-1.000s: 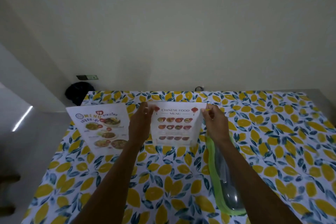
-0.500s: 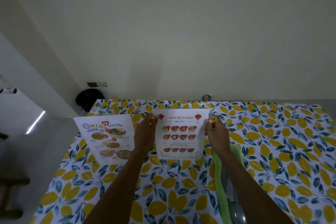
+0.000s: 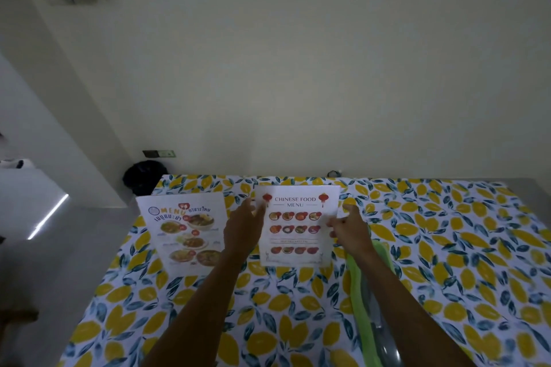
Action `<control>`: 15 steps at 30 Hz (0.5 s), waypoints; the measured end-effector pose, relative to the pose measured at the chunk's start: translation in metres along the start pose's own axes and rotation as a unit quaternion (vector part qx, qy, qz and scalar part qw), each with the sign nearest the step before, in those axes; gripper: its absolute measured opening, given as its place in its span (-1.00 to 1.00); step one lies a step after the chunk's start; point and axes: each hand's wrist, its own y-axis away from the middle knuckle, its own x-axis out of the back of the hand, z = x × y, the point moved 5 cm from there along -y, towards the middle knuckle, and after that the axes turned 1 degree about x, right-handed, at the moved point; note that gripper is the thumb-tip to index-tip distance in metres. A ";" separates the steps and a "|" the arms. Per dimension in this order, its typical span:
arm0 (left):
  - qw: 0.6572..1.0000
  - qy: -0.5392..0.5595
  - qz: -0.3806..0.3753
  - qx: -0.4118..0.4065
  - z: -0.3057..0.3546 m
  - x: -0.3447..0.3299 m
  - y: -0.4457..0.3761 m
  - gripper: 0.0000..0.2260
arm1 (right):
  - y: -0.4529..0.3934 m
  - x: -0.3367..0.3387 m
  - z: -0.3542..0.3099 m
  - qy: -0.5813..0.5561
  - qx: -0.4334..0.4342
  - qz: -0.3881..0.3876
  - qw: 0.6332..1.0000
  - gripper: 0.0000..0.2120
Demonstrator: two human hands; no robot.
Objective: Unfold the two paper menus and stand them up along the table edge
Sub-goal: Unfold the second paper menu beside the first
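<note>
On the lemon-print tablecloth (image 3: 298, 313), toward the far side near the wall, the Thai menu (image 3: 185, 232) stands upright at the left, untouched, its printed face toward the camera. Just right of it, the left hand (image 3: 243, 229) rests its fingers against the left edge of the Chinese food menu (image 3: 298, 226), which stands upright too. The right hand (image 3: 348, 228) pinches that menu's right edge, thumb on the front. Under the right forearm lies a green-edged clear pouch (image 3: 372, 307), running toward the near edge.
</note>
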 end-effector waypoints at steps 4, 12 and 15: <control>1.000 -0.026 0.015 -0.003 -0.009 0.013 0.015 -0.53 | 0.026 -0.009 0.007 -0.002 -0.017 0.004 1.000 -0.49; 0.996 -0.067 -0.008 -0.066 -0.071 0.056 0.054 -0.55 | 0.100 -0.071 -0.009 0.070 0.010 -0.053 0.996 -0.59; 0.991 -0.111 0.002 -0.080 -0.095 0.082 0.070 -0.54 | 0.131 -0.105 -0.028 0.136 0.056 -0.095 0.985 -0.71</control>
